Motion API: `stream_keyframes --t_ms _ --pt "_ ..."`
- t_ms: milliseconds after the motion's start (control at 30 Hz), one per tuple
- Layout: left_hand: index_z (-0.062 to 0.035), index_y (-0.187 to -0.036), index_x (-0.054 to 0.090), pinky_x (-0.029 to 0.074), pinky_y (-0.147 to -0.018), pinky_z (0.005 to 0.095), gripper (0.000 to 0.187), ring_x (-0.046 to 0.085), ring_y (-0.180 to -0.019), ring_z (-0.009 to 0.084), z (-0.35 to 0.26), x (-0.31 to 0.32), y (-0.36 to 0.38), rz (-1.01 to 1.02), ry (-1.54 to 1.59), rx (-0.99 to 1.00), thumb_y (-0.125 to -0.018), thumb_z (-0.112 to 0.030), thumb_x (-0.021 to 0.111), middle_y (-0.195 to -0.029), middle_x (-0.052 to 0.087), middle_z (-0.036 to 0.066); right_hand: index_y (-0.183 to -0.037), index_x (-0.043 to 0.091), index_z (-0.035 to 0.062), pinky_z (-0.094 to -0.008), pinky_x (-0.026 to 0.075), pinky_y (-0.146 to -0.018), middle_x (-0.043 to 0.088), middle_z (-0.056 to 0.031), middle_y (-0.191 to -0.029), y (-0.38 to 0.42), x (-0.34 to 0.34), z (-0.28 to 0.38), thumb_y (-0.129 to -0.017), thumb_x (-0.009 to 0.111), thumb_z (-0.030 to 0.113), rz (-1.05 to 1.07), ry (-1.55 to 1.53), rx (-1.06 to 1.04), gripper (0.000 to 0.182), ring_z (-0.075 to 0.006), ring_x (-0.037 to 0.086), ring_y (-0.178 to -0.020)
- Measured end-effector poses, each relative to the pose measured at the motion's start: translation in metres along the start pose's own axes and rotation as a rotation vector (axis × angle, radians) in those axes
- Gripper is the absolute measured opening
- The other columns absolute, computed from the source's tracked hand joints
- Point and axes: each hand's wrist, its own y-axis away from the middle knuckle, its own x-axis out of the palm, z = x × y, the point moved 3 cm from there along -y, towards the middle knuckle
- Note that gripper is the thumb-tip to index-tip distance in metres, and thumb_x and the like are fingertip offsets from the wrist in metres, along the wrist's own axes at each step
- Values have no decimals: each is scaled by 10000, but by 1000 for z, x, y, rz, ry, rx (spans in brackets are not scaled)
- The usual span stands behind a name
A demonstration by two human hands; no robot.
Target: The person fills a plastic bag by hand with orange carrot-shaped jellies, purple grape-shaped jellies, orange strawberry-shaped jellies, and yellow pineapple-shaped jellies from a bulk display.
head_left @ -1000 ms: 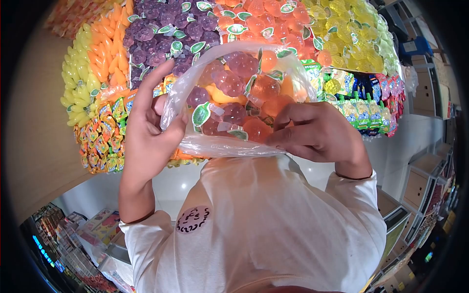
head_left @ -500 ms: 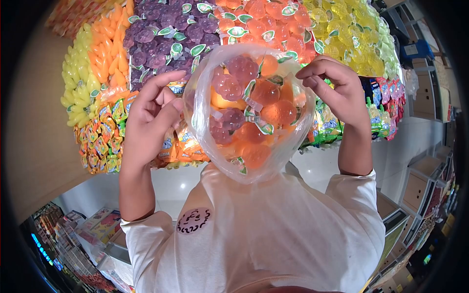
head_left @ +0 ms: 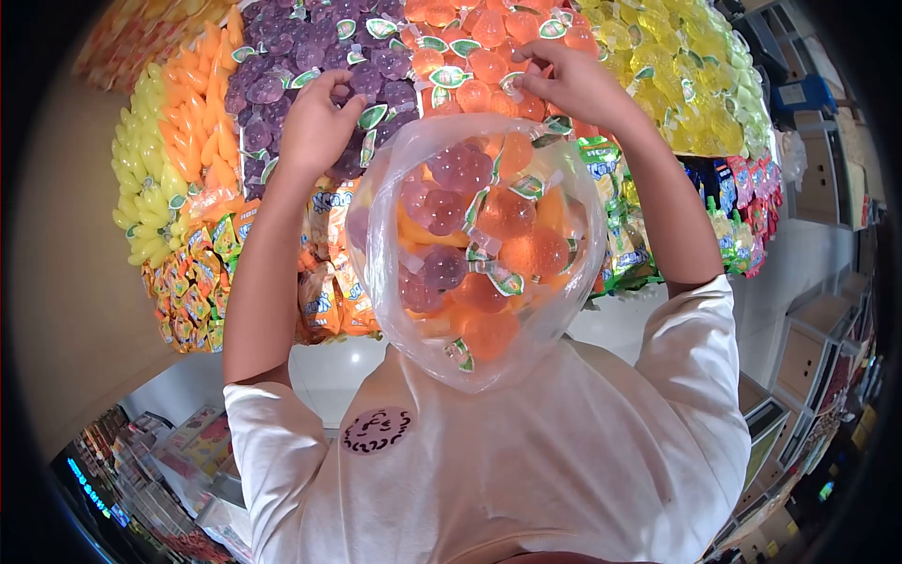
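The see-through bag point(head_left: 379, 291), with orange balls and purple bunches inside, sits in the middle of the frame, lower than both hands and touched by neither. Near the top, the left hand point(head_left: 318, 127) curls loosely by the purple pile point(head_left: 282, 122), and the right hand point(head_left: 575, 83), finger and thumb apart, is over the orange pile point(head_left: 488, 66).

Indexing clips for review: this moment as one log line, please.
left hand: over purple jellies | right hand: over round orange jellies | bag: mouth open, mixed jellies inside, held by neither hand
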Motion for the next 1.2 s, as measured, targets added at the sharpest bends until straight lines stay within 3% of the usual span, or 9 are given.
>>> stream_keyframes --t_ms 133,367,467,700,833,900,1033,1100,1200 --pt "-67 -1340 581 576 -831 466 499 705 -1001 355 -23 16 -15 -6 -439 96 -924 -328 671 -1157 680 178 -1296 638 69 -414 549 -816 710 -118 -1088 -25 24 -3 -888 682 468 -76 302 -57 572 -284 698 -942" --pt "-77 -1260 605 573 -758 512 466 723 -858 403 -24 26 -29 79 -535 15 -932 -406 631 -897 741 203 -1250 639 58 -440 540 -835 709 -139 -1074 -32 29 -4 -881 645 514 -18 300 -7 587 -316 685 -974" --pt "-84 -1267 605 573 -768 510 471 726 -855 404 -23 25 -28 59 -523 20 -927 -410 628 -884 742 215 -1218 633 40 -373 534 -776 693 -112 -991 -32 30 -8 -866 698 458 6 302 28 551 -224 671 -887" --pt "-114 -1326 606 556 -825 475 494 709 -966 377 -15 21 -15 -150 -391 57 -910 -381 627 -1061 731 181 -1198 615 -44 -363 519 -706 640 -142 -904 -3 6 5 -825 712 328 -276 45 -79 535 -222 620 -786" --pt "-97 -1315 596 556 -810 515 481 702 -977 381 -23 -2 3 -206 -324 55 -911 -358 607 -1089 721 172 -1145 615 -19 -344 541 -759 635 -111 -889 28 -19 24 -871 676 306 -220 -247 129 430 -168 628 -798" --pt "-89 -1264 630 564 -749 438 417 713 -877 330 -35 -27 19 -318 -280 75 -897 -286 651 -1023 725 140 -1124 614 -6 -329 540 -760 628 -91 -882 50 -27 24 -898 657 294 -208 -414 193 379 -138 622 -798" --pt "-23 -1203 662 524 -653 299 394 630 -711 179 -98 -93 84 -297 297 233 -815 -55 722 -952 698 96 -1206 622 23 -271 473 -748 632 -36 -962 106 -54 56 -836 757 261 -251 -366 2 461 -95 585 -868" --pt "0 -1194 669 535 -661 337 385 631 -696 205 -132 -116 121 -217 111 599 -818 -64 727 -970 706 105 -1213 620 21 -249 452 -749 615 -18 -979 132 -59 85 -832 757 199 -260 -407 -76 442 -68 559 -879" --pt "7 -1158 693 510 -674 325 414 659 -761 263 -159 -116 151 60 58 672 -747 -20 732 -978 706 138 -1137 654 23 -280 427 -610 583 -53 -838 151 -59 110 -742 801 99 -304 -329 -278 428 -169 437 -640"
